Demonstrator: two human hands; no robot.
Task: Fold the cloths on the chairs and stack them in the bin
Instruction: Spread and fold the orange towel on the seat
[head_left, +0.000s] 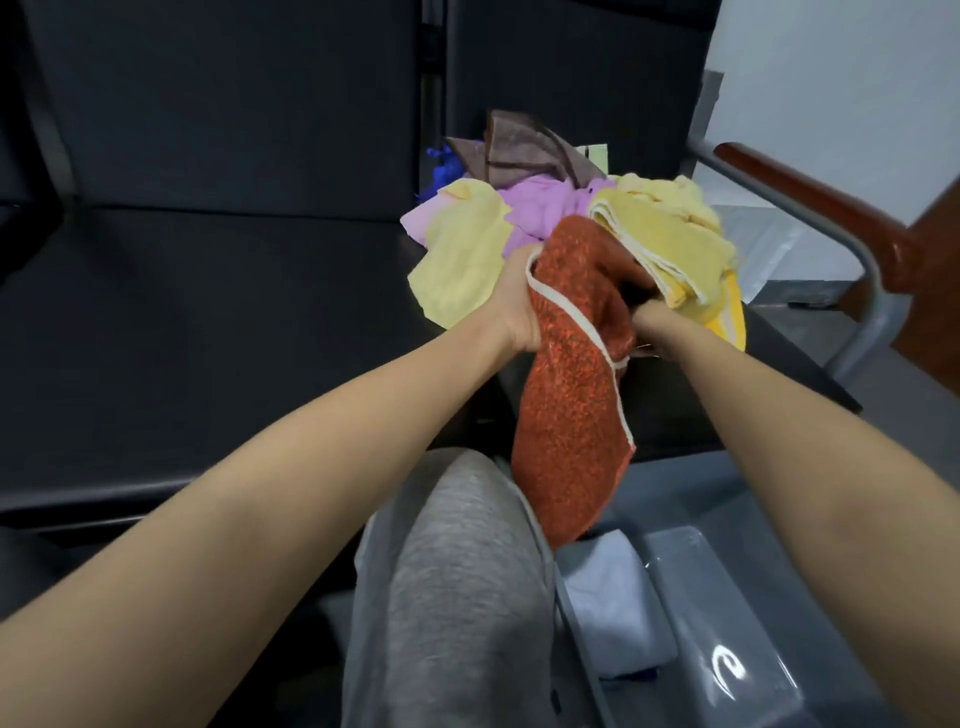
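L hand (514, 306): clenched on red cloth (571, 405), top edge.
R hand (647, 316): fingers buried in folds; grip can't tell.
Cloth: hangs btwn hands, touching pile (462, 265) on chair (208, 322); bin (727, 597) below-right.
Risk: lifting may snag pile, drag others off seat.

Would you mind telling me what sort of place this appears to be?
Probably a waiting area or office: side-by-side black padded seats, a metal armrest with a wooden top, and a plain white wall.
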